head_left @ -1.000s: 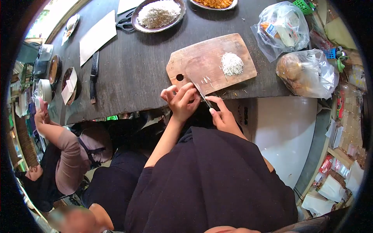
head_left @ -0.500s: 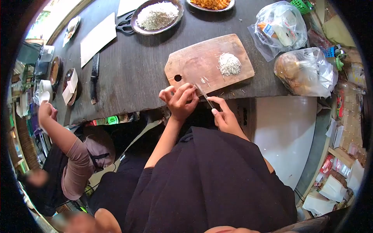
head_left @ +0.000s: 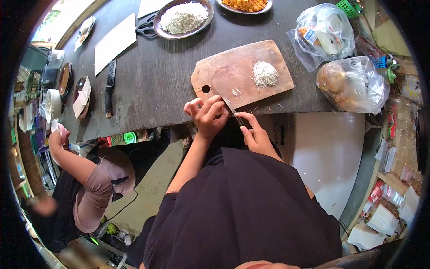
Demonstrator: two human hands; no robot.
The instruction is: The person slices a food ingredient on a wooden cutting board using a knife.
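My right hand (head_left: 256, 136) grips a knife (head_left: 231, 107) by its handle, with the index finger stretched along it. The narrow blade points up and left, over the near edge of the wooden cutting board (head_left: 237, 58). Beside the blade, my left hand (head_left: 208, 117) is closed, its fingers curled and the thumb bent in; anything between them is too small to make out. On the board's right side sits a small heap of thin white shreds (head_left: 265, 74). A few loose slivers (head_left: 237, 93) lie closer to the blade.
Behind the board stand a plate of white shreds (head_left: 183, 18) and a plate of orange food (head_left: 246, 3). Plastic bags (head_left: 351, 83) lie at right. A black-handled grater (head_left: 110, 85) and cardboard sheet (head_left: 114, 42) are at left, where a co-worker's hand (head_left: 59, 134) holds something.
My right hand and the knife have shifted slightly left; my left hand keeps its curled shape. At the far left, the co-worker's arm has lowered and moved right. Another person at bottom left has leaned away.
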